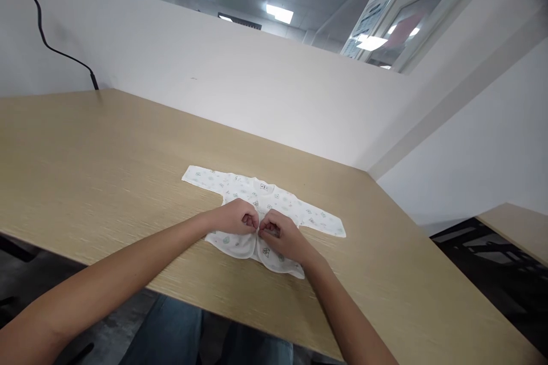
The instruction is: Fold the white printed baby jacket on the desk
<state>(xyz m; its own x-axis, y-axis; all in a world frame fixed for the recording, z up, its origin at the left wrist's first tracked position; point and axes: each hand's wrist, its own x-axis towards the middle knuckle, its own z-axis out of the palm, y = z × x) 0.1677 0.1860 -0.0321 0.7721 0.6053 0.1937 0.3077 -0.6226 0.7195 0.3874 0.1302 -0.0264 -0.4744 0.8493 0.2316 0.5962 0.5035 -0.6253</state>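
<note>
A small white baby shirt (282, 201) with a faint grey-green print lies front side up on the table, its sleeves spread out to both sides. Its front is split down the middle, and the two lower edges curve apart at the hem. My left hand (238, 217) is closed in a pinch on the left front edge. Right beside it, my right hand (280, 231) pinches the opposite front edge, the fingertips of both hands almost touching. Whatever fastener may sit between the fingers is hidden.
The wooden table (128, 142) runs back to a white partition (240, 85). A black cable (64, 54) hangs down at the far left. At the right, beyond the table edge, stands another wooden surface (518, 228) beside dark items. My legs are under the front edge.
</note>
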